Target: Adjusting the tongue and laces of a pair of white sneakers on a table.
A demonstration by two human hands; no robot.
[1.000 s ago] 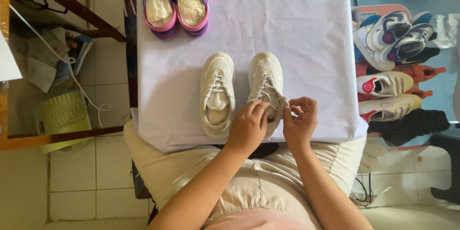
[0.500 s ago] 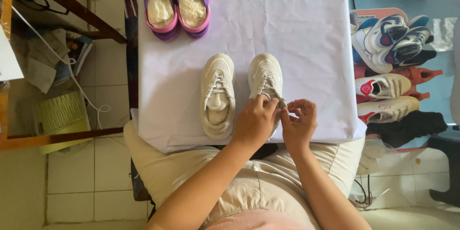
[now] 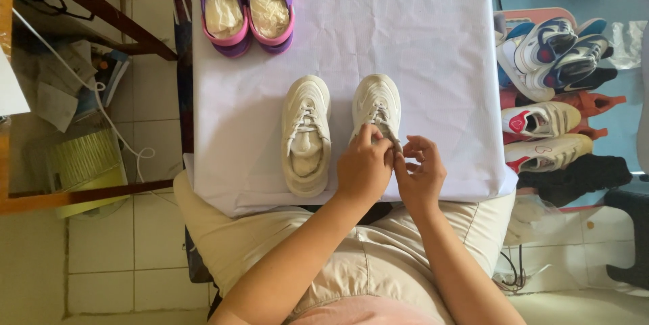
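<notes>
A: What's nearest?

B: I see my left hand and right hand at the table's near edge, both pinching the lace of the right white sneaker.

A: Which step?

B: Tying, I judge; next wants a firm pull. The left white sneaker lies just beside; pink clogs sit farthest.

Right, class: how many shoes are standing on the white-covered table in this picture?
4. A pink clog and its partner at the far edge; one cream sneaker mid-table; a second cream sneaker beside it, partly hidden by both hands.
</notes>
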